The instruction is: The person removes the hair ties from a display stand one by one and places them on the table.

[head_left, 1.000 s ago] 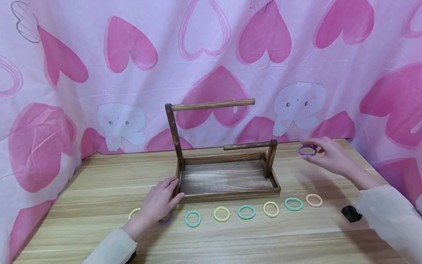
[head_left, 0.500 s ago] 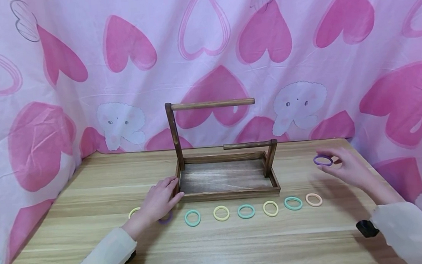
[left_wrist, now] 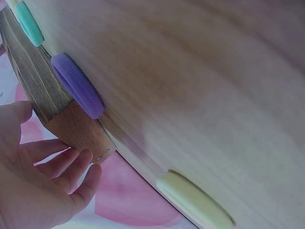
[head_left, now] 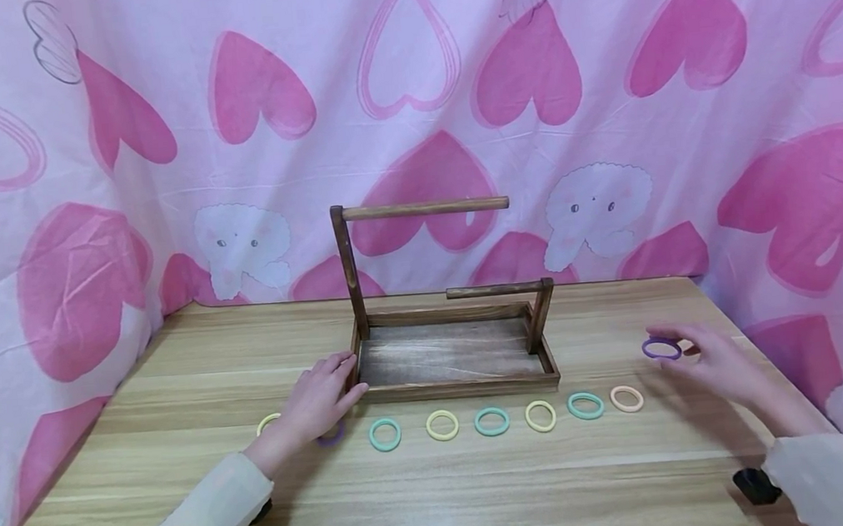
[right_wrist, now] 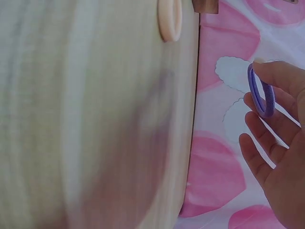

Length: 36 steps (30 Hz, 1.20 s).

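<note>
My right hand [head_left: 719, 362] pinches a purple hair tie [head_left: 661, 348] between thumb and fingers, above the table to the right of the wooden rack. The right wrist view shows the ribbed purple hair tie [right_wrist: 261, 91] held upright. My left hand [head_left: 316, 397] rests against the left end of the dark wooden rack [head_left: 455, 388], its fingers on the end panel [left_wrist: 81, 129]. The rack has a tall bar [head_left: 424, 208] and a short low bar [head_left: 495, 290] over a shallow tray. Another purple hair tie [left_wrist: 78, 88] lies beside the left hand, partly hidden in the head view.
Along the table front lie several hair ties: green [head_left: 385, 435], yellow [head_left: 442, 425], green [head_left: 491, 421], yellow [head_left: 541, 415], green [head_left: 586, 405] and peach [head_left: 626, 398]. A yellow one [left_wrist: 195, 200] sits left of the left hand. A heart-patterned curtain [head_left: 410, 130] encloses the table [head_left: 442, 495].
My right hand has drawn back toward the near right, away from the rack, with the purple hair tie in its fingers. The left hand has stayed put.
</note>
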Available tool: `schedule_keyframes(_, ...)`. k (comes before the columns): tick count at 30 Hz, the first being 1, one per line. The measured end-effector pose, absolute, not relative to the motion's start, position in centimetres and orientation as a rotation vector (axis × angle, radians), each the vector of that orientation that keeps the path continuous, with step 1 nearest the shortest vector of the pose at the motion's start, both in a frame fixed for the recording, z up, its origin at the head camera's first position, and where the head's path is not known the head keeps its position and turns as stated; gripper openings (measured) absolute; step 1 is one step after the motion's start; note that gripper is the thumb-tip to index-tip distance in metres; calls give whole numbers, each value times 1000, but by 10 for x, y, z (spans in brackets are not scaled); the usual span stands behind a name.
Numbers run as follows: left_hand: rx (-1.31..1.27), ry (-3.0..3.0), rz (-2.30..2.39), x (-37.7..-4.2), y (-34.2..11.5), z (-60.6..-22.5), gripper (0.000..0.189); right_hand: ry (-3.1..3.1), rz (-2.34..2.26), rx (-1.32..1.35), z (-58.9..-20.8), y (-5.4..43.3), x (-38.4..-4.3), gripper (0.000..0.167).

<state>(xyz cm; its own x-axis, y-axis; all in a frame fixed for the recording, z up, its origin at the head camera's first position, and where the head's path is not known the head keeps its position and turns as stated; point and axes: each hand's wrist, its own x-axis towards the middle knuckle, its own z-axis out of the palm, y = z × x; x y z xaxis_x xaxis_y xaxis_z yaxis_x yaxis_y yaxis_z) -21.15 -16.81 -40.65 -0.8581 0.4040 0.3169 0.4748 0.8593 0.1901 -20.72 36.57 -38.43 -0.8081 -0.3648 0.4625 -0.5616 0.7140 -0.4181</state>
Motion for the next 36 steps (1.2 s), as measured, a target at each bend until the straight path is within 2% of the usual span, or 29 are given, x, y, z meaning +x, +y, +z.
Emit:
schedule_keyframes(23, -663, -2789, -378, -210, -167, -405, 51, -2724, 860, 700, -416, 378, -193, 37)
schedule_keyframes(36, -653, -2790, -392, -209, -168, -404, 51, -2765, 854, 736, -416, 377, -191, 41)
